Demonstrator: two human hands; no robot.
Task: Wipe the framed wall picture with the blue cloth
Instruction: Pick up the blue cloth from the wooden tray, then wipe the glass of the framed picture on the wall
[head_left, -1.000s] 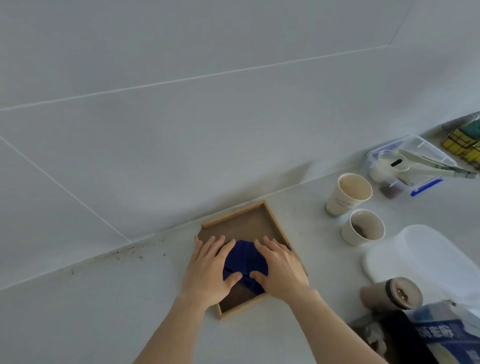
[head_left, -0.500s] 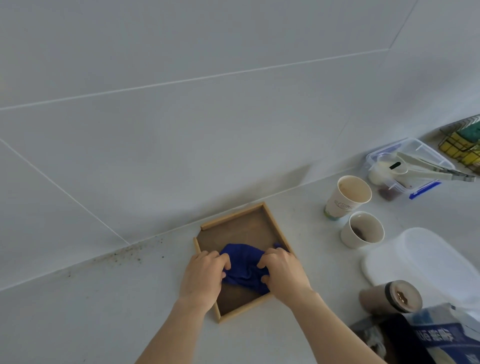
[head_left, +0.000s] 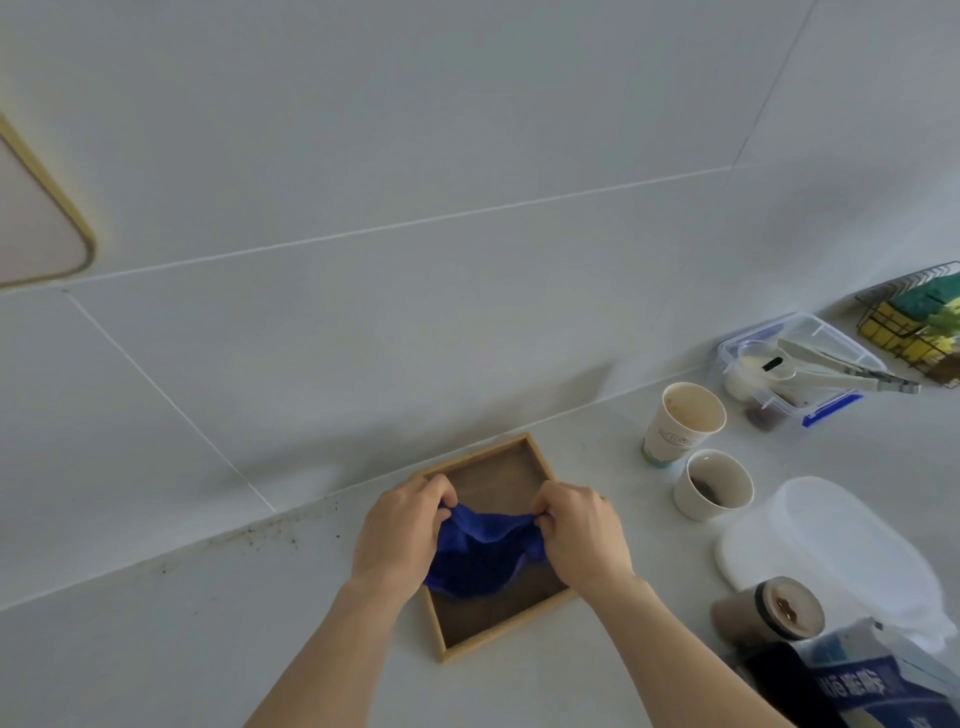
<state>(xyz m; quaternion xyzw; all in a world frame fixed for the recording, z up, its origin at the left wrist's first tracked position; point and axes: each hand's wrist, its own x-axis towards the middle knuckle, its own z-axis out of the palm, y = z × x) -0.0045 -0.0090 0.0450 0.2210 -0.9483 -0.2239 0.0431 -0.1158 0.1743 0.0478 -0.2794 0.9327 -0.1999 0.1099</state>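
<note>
While gathering: both hands pinch the cloth (head_left: 480, 558) over the frame (head_left: 511, 618) on the desk
left hand (head_left: 402, 535): clamped on cloth
right hand (head_left: 584, 532): same (bunched edge)
next: probably spread it, rub the panel

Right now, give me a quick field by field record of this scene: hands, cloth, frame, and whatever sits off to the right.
left hand: pinching the left top edge of the blue cloth
right hand: pinching the right top edge of the cloth
blue cloth: stretched between both hands, sagging in the middle over the frame
wooden frame: lying flat on the counter by the wall
paper cups: two, upright, right of the frame
clear container: behind the cups, tongs across it
wall item: gold-edged, upper left, mostly cut off
</note>
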